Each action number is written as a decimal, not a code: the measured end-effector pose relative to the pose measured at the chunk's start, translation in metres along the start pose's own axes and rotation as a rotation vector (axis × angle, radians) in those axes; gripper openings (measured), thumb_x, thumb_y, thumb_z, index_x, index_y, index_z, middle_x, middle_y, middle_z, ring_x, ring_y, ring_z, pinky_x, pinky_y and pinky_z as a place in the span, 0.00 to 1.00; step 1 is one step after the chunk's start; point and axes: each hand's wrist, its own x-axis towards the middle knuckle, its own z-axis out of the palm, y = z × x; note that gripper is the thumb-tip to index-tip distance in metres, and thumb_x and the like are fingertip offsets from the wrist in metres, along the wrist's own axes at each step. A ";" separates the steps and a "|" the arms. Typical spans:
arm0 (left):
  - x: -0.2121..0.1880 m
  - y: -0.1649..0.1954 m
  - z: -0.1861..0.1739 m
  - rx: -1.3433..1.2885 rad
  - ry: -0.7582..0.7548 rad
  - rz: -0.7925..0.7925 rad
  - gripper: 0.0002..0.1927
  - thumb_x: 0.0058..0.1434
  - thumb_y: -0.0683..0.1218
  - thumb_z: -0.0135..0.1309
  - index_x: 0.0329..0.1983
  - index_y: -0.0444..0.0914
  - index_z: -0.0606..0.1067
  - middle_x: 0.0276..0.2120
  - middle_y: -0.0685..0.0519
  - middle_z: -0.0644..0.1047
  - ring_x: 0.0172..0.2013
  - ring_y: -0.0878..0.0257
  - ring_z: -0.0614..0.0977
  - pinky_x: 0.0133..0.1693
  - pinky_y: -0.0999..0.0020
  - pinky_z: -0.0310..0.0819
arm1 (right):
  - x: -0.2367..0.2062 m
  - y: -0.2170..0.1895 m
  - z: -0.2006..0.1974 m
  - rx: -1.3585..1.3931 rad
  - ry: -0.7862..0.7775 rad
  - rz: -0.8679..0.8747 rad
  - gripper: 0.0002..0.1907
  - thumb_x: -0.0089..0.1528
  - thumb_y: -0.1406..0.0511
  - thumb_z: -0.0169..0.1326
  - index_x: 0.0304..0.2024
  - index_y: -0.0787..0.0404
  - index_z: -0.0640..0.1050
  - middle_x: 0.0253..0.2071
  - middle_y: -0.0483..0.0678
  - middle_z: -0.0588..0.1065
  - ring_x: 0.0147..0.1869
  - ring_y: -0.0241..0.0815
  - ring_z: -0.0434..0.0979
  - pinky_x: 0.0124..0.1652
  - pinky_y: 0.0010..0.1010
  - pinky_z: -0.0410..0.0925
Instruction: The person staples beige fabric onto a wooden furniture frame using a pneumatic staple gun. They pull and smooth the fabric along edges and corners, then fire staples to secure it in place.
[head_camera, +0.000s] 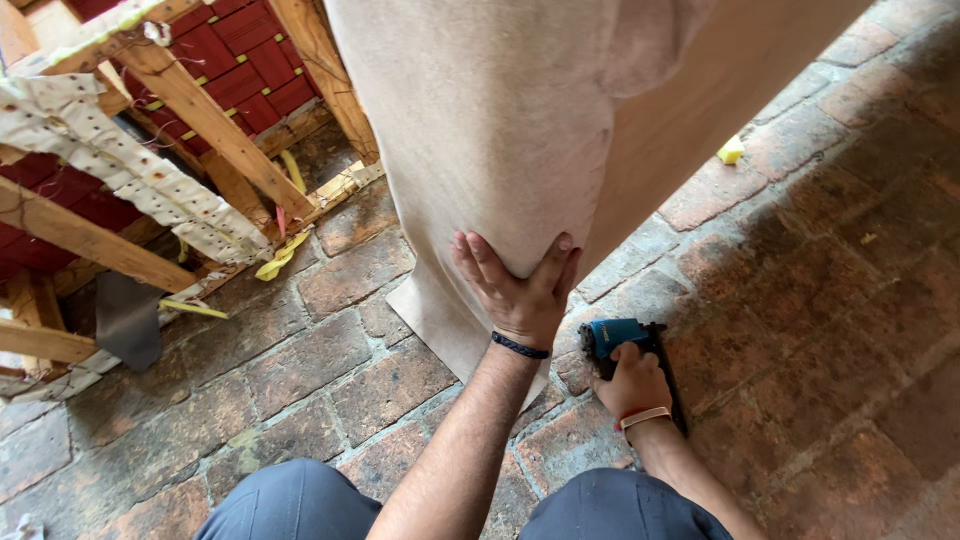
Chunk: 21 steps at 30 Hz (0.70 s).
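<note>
Two hands at work: the left hand (518, 290) presses flat, fingers spread, on the beige fabric-covered upholstered piece (500, 120) standing on the red brick floor (820, 300). The right hand (632, 383), just beside, grips one blue staple gun (615, 338). A bare wooden frame (190, 110) sits left, one yellow foam scrap (731, 150) lies behind.

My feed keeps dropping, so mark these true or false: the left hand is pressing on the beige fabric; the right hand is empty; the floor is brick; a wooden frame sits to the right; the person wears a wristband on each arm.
1. The left hand presses on the beige fabric panel: true.
2. The right hand is empty: false, it grips a blue and black staple gun.
3. The red brick floor is underfoot: true.
4. The bare wooden furniture frame is on the right: false, it is upper left.
5. Each wrist has a band: true.
</note>
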 end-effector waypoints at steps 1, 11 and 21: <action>0.000 0.000 -0.001 0.005 -0.010 -0.002 0.28 0.65 0.64 0.68 0.66 0.69 0.71 0.78 0.38 0.36 0.77 0.32 0.41 0.75 0.29 0.47 | -0.001 0.004 0.006 -0.036 -0.048 0.062 0.37 0.51 0.54 0.72 0.53 0.62 0.68 0.46 0.65 0.73 0.43 0.59 0.79 0.38 0.44 0.78; -0.004 0.002 -0.003 -0.073 0.008 -0.018 0.31 0.64 0.63 0.69 0.68 0.69 0.68 0.78 0.38 0.36 0.77 0.31 0.42 0.74 0.26 0.47 | 0.001 0.019 -0.032 1.167 0.053 0.168 0.16 0.56 0.72 0.58 0.47 0.64 0.74 0.29 0.53 0.76 0.25 0.43 0.76 0.26 0.36 0.69; -0.004 0.003 -0.006 -0.078 -0.017 -0.036 0.37 0.61 0.59 0.74 0.69 0.69 0.66 0.78 0.38 0.34 0.77 0.32 0.40 0.75 0.29 0.48 | -0.020 -0.030 -0.085 1.372 0.349 -0.431 0.08 0.60 0.67 0.64 0.38 0.61 0.78 0.31 0.43 0.79 0.28 0.34 0.78 0.29 0.27 0.71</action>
